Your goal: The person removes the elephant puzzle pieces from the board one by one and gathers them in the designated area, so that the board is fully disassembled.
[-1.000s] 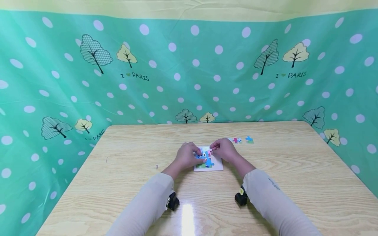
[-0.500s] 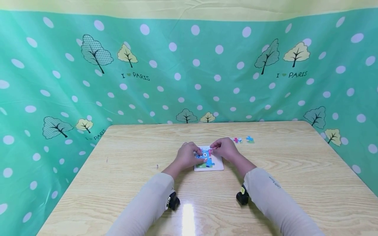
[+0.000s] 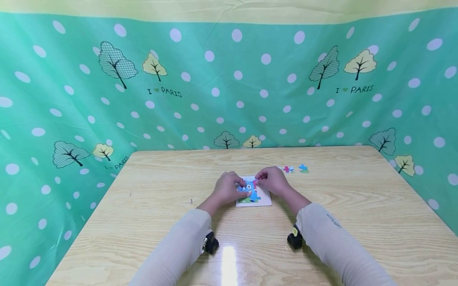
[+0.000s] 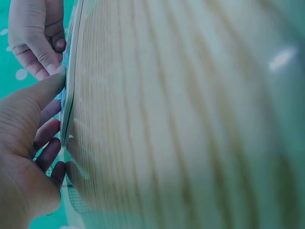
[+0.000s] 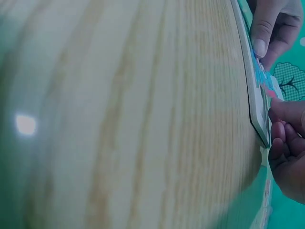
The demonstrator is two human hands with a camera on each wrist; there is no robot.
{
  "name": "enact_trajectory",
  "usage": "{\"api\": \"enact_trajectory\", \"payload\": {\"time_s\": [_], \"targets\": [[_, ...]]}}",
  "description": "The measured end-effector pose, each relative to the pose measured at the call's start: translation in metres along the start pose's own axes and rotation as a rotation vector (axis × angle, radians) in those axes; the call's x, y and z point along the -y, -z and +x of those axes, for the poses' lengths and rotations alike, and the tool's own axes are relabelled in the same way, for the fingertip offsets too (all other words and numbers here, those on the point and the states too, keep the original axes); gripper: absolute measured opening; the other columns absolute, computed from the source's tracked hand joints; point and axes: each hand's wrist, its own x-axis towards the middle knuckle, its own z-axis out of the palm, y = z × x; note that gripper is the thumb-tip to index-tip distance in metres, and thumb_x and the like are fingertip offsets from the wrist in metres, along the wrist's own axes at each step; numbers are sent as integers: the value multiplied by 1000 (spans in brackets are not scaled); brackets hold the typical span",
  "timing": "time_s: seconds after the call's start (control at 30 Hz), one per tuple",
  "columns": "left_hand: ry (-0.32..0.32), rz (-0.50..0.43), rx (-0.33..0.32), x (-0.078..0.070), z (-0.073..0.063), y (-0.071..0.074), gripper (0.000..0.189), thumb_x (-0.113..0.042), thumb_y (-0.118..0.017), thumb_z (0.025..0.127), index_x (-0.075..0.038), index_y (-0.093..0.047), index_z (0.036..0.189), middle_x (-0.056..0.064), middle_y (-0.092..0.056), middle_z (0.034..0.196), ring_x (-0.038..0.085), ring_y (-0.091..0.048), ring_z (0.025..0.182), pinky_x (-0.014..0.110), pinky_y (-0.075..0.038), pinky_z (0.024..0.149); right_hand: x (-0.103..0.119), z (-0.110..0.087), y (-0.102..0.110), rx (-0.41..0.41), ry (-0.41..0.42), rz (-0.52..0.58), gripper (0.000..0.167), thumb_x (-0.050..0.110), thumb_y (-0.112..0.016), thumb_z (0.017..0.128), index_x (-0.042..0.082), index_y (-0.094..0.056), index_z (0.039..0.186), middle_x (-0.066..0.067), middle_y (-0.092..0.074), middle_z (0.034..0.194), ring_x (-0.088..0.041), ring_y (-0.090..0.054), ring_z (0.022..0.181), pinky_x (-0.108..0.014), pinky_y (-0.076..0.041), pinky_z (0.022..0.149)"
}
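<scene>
A jigsaw puzzle board (image 3: 264, 199) with a white frame lies mid-table, its assembled pieces (image 3: 255, 195) showing a blue animal on green. My left hand (image 3: 227, 188) rests on the puzzle's left side. In the left wrist view its thumb (image 4: 50, 88) presses near the board's edge, the other fingers loosely bent. On the upper right of the puzzle, my right hand (image 3: 274, 182) pinches a pink puzzle piece (image 5: 271, 93) between thumb and fingertips, right against the blue pieces. The hands hide part of the picture.
Beyond my right hand lie loose puzzle pieces, one pink and white (image 3: 287, 169) and one blue and green (image 3: 303, 169). A tiny dark speck (image 3: 191, 201) sits left on the wooden table (image 3: 161, 178). A green dotted curtain (image 3: 250, 119) hangs behind.
Both hands stay on the puzzle almost unmoved. The right fingertips shift very slightly at the pink piece, and the head view drifts a little.
</scene>
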Motion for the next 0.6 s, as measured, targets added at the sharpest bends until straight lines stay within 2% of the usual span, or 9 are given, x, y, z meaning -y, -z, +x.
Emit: {"api": "enact_trajectory", "payload": {"time_s": [0.2,0.5,0.6], "targets": [[18,-4,7,-1,0,0,30,-37,-86,73,-15,-76,92,-6,-60,93,17,-53,95,36,-43,95,2,-1,0,-21,-21,2,7,6,-76,84,8,-76,90,-2,-66,81,-17,-59,79,-32,-51,76],[26,-15,10,-3,-2,2,31,-36,-87,73,-14,-76,91,-5,-60,93,18,-53,95,36,-44,91,1,-2,1,-17,-46,33,7,9,-75,86,9,-77,93,-1,-68,84,-18,-59,83,-34,-50,79],[30,-15,14,-4,-2,3,31,-36,-87,73,-14,-76,92,-5,-60,93,18,-53,96,36,-43,94,0,-3,2,-17,-57,53,8,9,-74,86,9,-77,94,-2,-69,86,-19,-60,85,-35,-50,81]]}}
